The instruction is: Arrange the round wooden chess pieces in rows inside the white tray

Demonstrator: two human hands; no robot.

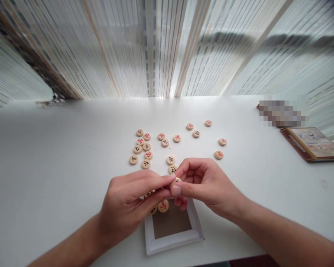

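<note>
Meeting above the far part of one white-rimmed tray point(174, 240), two bare hands are working over a single pale wooden disc point(177, 181). The right hand point(207, 183) is pinching it between thumb and forefinger, its other fingers curling. The left hand point(125, 194) is reaching in with thumb and forefinger nearly together at the disc's edge; I cannot tell whether it is gripping too.

I am counting eighteen loose discs point(177, 138) beyond the hands, nine bearing red characters and nine black. Eight are clustering at the left, two are lying just past the fingers, and the other eight are spreading across the middle and right. Three more are showing within the tray's outline: one red-marked disc point(163, 205) and two black-marked ones point(153, 210), partly hiding behind the left hand.

Everything is resting on a smooth white counter point(72, 163). One flat brown-edged box or book point(313, 144) is lying at the far right, with one blurred-out item point(281, 113) just behind it. Pale striped curtains point(122, 48) are hanging along the far edge, and daylight is coming through them.
</note>
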